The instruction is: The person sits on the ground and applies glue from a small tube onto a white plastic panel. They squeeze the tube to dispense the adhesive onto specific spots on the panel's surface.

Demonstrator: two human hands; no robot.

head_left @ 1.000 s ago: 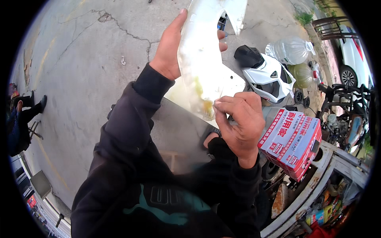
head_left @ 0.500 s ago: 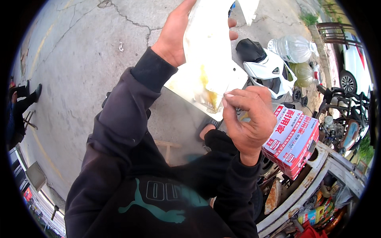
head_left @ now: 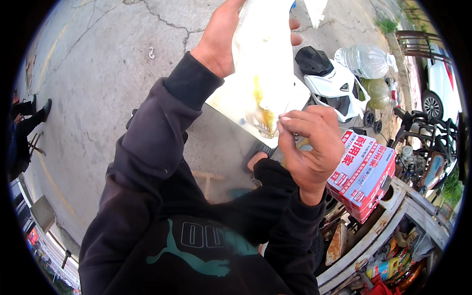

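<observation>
A white curved plastic panel [head_left: 263, 44] is held up in front of me. My left hand [head_left: 216, 42] is wrapped round its upper part, with fingertips showing past its right edge. A yellow-brown stained patch [head_left: 266, 117] marks the panel's lower part. Beside that patch my right hand [head_left: 314, 147] is pinched, thumb against index finger. What lies between those fingertips is too small to make out. Behind the panel's lower end sits a flat pale board [head_left: 223, 101], partly covered by the panel.
At right are a white-and-black scooter fairing [head_left: 334, 88], a large clear bottle [head_left: 361, 60] and a jug of yellowish liquid [head_left: 377, 93]. Nearer stands a red-and-white carton [head_left: 364, 172] by a rusty metal frame [head_left: 393, 236]. A person's legs [head_left: 34, 120] show far left.
The panel and both hands sit slightly farther right in the picture, as does much of the background. The grip and the pinch look the same.
</observation>
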